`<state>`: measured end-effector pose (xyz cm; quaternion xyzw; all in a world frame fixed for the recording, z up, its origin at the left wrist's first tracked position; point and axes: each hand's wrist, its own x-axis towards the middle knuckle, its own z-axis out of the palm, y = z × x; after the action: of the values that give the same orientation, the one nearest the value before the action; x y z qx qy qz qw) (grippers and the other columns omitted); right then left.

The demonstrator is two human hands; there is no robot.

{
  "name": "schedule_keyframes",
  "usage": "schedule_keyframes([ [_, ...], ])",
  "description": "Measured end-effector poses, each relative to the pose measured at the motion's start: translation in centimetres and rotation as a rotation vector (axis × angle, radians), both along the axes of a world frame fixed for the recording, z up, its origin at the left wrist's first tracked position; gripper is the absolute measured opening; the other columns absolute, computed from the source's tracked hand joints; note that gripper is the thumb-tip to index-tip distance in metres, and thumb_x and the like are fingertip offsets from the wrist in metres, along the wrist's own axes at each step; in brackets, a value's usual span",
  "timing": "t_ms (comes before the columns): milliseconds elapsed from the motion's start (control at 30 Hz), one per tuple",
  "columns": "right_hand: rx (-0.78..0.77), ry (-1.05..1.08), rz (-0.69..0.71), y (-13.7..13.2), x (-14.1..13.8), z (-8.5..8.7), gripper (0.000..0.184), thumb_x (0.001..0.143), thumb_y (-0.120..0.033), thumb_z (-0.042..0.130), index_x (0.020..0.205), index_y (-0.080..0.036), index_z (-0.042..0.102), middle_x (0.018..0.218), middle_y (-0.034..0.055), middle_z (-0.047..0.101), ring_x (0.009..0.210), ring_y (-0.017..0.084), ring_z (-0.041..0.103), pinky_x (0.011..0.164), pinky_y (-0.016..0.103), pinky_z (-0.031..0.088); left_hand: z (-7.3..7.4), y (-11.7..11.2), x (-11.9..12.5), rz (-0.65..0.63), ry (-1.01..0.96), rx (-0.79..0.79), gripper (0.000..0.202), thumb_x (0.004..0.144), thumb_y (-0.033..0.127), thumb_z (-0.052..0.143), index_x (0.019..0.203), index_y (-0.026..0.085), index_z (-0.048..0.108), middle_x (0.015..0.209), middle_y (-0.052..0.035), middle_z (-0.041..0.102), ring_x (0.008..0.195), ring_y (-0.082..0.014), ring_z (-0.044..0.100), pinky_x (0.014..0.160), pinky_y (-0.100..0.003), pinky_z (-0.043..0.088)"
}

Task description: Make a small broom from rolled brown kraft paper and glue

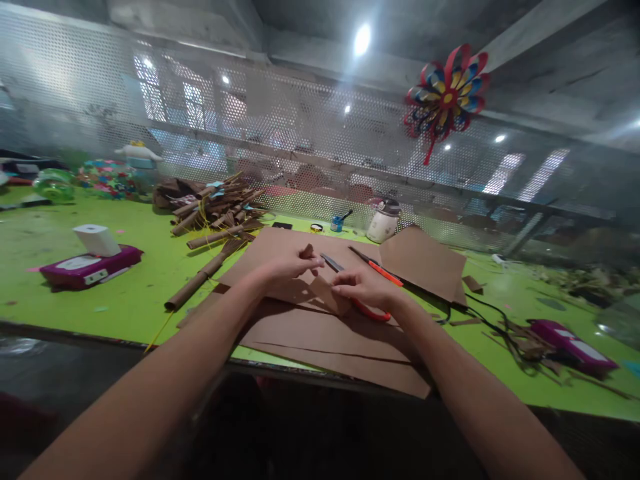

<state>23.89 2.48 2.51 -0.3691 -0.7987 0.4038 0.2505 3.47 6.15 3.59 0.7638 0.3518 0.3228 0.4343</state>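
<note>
My left hand (296,265) is closed over the brown paper sheets, its fingers pinching a small scrap of brown paper (307,251). Facing it, my right hand (364,288) grips the edge of a folded brown paper piece (326,293) between thumb and fingers. A pair of scissors (369,311) with orange handles lies by my right hand, which partly hides it; its blades point up and left. Beyond sits a long dark tool with an orange handle (385,272). Large brown paper sheets (300,333) are layered beneath both hands.
Rolled brown paper tubes (195,280) are heaped at left on the green table (150,247). Purple boxes stand on either side (83,268) (573,345). A white bottle (384,221) and small blue jar (337,224) stand behind the paper. Black cable (500,327) and scraps lie right.
</note>
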Motion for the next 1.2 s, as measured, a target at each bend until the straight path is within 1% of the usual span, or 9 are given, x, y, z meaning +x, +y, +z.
schedule_keyframes([
  [167,0.234,-0.257,-0.031,0.1,-0.7,-0.5,0.020,0.076,-0.020,0.048,0.085,-0.015,0.066,0.073,0.0000,0.062,0.067,0.013,0.053,0.063,0.023,0.039,-1.1,-1.4,0.6,-0.086,0.302,0.071,0.021,0.068,0.034,0.052,0.059,0.015,0.050,0.052,0.0036,0.041,0.047,-0.0072,0.033,0.044,-0.022,0.024],
  [267,0.350,-0.326,-0.066,0.2,-1.2,-1.0,0.020,0.077,-0.020,0.050,0.087,-0.016,0.067,0.076,0.0026,0.064,0.069,0.014,0.054,0.064,0.023,0.038,-1.4,-1.3,0.4,-0.096,0.374,0.158,0.021,0.066,0.031,0.051,0.053,0.015,0.047,0.050,0.0044,0.035,0.047,-0.0070,0.029,0.044,-0.022,0.022],
  [367,0.462,-0.367,-0.089,0.4,-1.6,-1.4,0.018,0.077,-0.019,0.052,0.085,-0.015,0.068,0.078,0.0050,0.065,0.069,0.013,0.054,0.064,0.023,0.038,-1.6,-0.5,0.0,-0.088,0.436,0.224,0.017,0.063,0.031,0.052,0.056,0.015,0.053,0.051,0.0042,0.039,0.048,-0.0080,0.032,0.046,-0.023,0.022],
  [467,0.534,-0.392,-0.085,0.6,-1.8,-1.7,0.017,0.077,-0.018,0.052,0.082,-0.015,0.069,0.077,0.0048,0.064,0.066,0.012,0.053,0.063,0.022,0.036,-1.7,0.1,-0.1,-0.092,0.483,0.204,0.018,0.061,0.033,0.055,0.062,0.015,0.058,0.053,0.0035,0.045,0.050,-0.0091,0.035,0.047,-0.022,0.024],
  [600,0.548,-0.387,-0.096,0.7,-1.9,-2.0,0.016,0.078,-0.018,0.053,0.079,-0.016,0.069,0.071,0.0025,0.062,0.060,0.010,0.050,0.058,0.021,0.034,-1.6,0.2,-0.1,-0.113,0.487,0.184,0.021,0.062,0.034,0.055,0.065,0.014,0.060,0.055,0.0026,0.049,0.052,-0.0096,0.037,0.049,-0.021,0.026],
  [700,0.532,-0.354,-0.114,0.7,-2.1,-2.2,0.014,0.077,-0.019,0.054,0.080,-0.017,0.068,0.071,0.0020,0.063,0.061,0.010,0.050,0.058,0.021,0.033,-1.7,0.2,0.1,-0.152,0.465,0.228,0.021,0.065,0.033,0.053,0.068,0.015,0.062,0.058,0.0029,0.050,0.054,-0.0097,0.038,0.051,-0.021,0.027],
  [833,0.522,-0.347,-0.126,0.7,-2.3,-2.1,0.013,0.076,-0.020,0.056,0.081,-0.017,0.068,0.074,0.0028,0.064,0.064,0.011,0.053,0.061,0.021,0.035,-2.1,0.6,0.3,-0.145,0.478,0.283,0.018,0.066,0.030,0.051,0.066,0.015,0.061,0.058,0.0032,0.049,0.055,-0.0095,0.037,0.052,-0.021,0.027],
  [1033,0.507,-0.458,-0.135,1.0,-1.9,-2.1,0.011,0.074,-0.017,0.056,0.079,-0.016,0.066,0.075,0.0039,0.065,0.066,0.012,0.054,0.060,0.021,0.035,-2.8,1.0,0.4,-0.159,0.488,0.322,0.015,0.065,0.027,0.051,0.063,0.015,0.059,0.055,0.0027,0.048,0.054,-0.0099,0.037,0.053,-0.021,0.028],
  [1200,0.491,-0.568,-0.114,0.7,-1.1,-1.8,0.015,0.077,-0.020,0.052,0.081,-0.017,0.066,0.077,0.0044,0.065,0.068,0.013,0.055,0.061,0.021,0.036,-2.5,0.8,0.1,-0.171,0.474,0.355,0.015,0.067,0.028,0.052,0.060,0.015,0.057,0.054,0.0013,0.050,0.052,-0.0103,0.037,0.051,-0.022,0.026],
])
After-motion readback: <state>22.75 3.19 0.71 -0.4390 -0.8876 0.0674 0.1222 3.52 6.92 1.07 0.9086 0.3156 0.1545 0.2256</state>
